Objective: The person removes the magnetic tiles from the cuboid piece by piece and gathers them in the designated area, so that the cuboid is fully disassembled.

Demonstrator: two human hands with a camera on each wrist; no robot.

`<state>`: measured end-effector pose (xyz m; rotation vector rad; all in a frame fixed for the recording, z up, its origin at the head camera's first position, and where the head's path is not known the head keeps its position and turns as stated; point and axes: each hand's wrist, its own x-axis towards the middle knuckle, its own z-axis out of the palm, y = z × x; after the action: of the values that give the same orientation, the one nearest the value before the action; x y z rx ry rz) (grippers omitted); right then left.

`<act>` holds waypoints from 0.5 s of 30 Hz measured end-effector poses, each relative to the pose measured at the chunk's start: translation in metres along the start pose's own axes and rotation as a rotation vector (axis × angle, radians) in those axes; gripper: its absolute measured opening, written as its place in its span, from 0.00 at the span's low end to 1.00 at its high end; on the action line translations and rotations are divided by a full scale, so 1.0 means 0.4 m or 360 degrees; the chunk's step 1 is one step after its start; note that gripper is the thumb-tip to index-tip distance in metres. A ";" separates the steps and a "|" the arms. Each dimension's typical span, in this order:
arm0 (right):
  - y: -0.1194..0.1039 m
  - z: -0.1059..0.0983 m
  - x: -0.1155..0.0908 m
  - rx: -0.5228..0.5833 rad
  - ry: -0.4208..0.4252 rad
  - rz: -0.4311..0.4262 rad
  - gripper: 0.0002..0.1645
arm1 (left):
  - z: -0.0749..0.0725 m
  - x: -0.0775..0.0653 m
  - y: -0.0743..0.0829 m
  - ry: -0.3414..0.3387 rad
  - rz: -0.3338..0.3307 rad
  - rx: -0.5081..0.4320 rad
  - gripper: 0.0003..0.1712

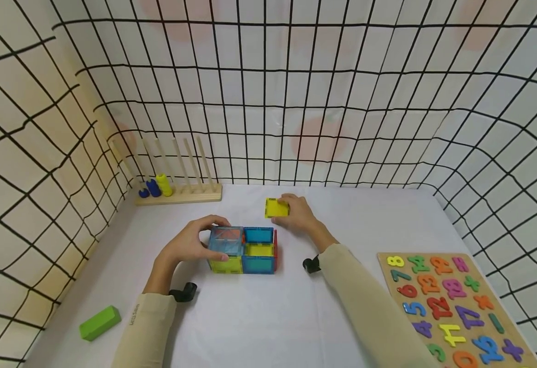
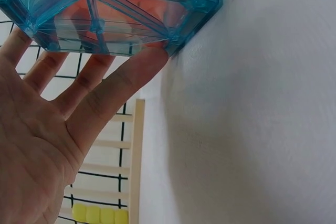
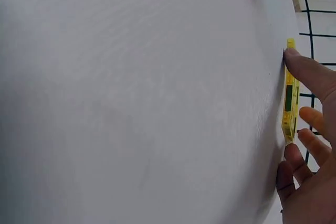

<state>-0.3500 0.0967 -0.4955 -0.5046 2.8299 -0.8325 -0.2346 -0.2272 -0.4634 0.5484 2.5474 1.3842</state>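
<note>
A two-cell box of translucent magnetic tiles (image 1: pixel 258 265) stands on the white table, with blue, yellow-green and red sides. Its left cell is covered by a clear blue tile (image 1: pixel 226 241); the right cell is open on top, showing a yellow bottom. My left hand (image 1: pixel 190 243) grips the box's left end, thumb on the near side and fingers behind; in the left wrist view its fingers touch the blue end tile (image 2: pixel 100 22). Behind and right of the box, my right hand (image 1: pixel 296 212) pinches a square yellow magnetic tile (image 1: pixel 275 208), seen edge-on in the right wrist view.
A wooden peg rack (image 1: pixel 181 197) with blue and yellow beads stands at the back left. A green block (image 1: pixel 100 323) lies at front left. At front right is a number board (image 1: pixel 388 263) with coloured pieces. Black wire grid (image 1: pixel 268 107) surrounds the table's back and sides.
</note>
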 end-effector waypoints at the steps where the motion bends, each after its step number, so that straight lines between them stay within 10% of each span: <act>1: 0.001 -0.003 -0.003 0.0006 -0.0002 0.0000 0.43 | 0.000 0.000 -0.001 0.0002 0.0000 -0.0001 0.44; 15: -0.007 -0.074 -0.134 0.0173 -0.0007 -0.0082 0.47 | 0.001 0.003 -0.008 0.0065 0.0004 -0.0020 0.42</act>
<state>-0.3064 0.1285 -0.4668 -0.5645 2.7599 -0.9869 -0.2363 -0.2278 -0.4661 0.5266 2.5687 1.4255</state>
